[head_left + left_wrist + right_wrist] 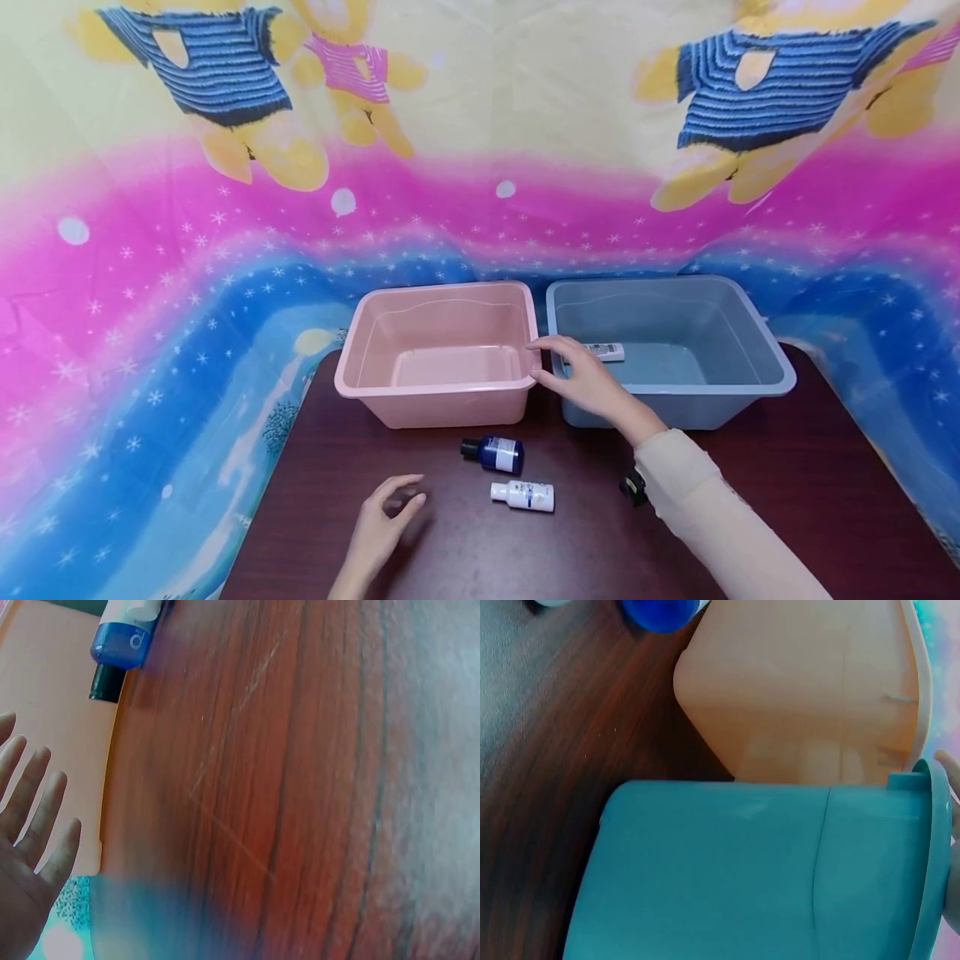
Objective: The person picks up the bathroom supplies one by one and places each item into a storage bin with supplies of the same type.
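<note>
My right hand (588, 383) hovers at the near left corner of the blue-grey tub (675, 390), its thumb and forefinger parted and nothing between them. Inside that tub lies a white bottle or tube (613, 353), partly hidden by the hand. Over the table at front left is my left hand (375, 525), fingers loosely bent and holding nothing. To its right, a white bottle (528, 496) lies on its side with its cap to the left. Just behind it lies a dark blue bottle (501, 454) with a black cap, also seen in the left wrist view.
A pink tub (442, 417) stands left of the blue-grey one, a narrow gap between them. Both sit at the back of the dark wooden table (465, 558), against a printed cloth (480, 217). A small black object (633, 486) shows beside the right sleeve.
</note>
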